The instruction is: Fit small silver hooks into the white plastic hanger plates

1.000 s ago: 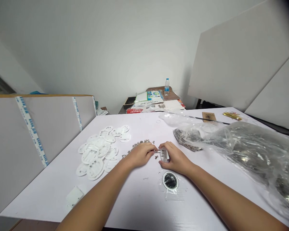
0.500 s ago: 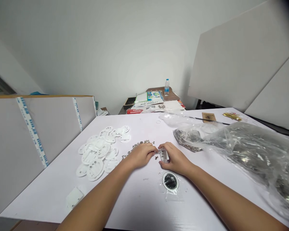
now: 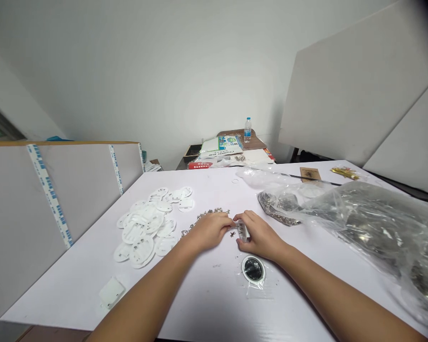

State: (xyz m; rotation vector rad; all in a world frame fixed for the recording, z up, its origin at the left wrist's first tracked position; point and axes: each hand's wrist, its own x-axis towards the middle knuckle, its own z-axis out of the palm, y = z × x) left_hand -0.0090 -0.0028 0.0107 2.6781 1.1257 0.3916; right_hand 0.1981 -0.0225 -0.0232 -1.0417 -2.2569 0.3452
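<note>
My right hand [image 3: 259, 236] grips a small white plastic piece [image 3: 241, 231] between thumb and fingers, tilted on edge with small metal bits on its face. My left hand [image 3: 214, 231] is closed in a pinch against the far left edge of that piece. Whatever lies between its fingertips is too small to make out. Loose metal parts [image 3: 232, 234] lie on the table just below the fingertips. A pile of small metal fittings [image 3: 214, 211] spreads behind my left hand and is partly covered by it.
Left of my hands is a heap of flat white pieces [image 3: 142, 228]; another white piece [image 3: 112, 292] lies near the front edge. A black disc with a white rim [image 3: 253, 269] sits on clear film. Large plastic bags of metal parts [image 3: 364, 213] fill the right side.
The white piece in my right hand has tilted slightly, and my left fingertips have moved a little closer to its edge. The view has shifted slightly; the rest lies as before.
</note>
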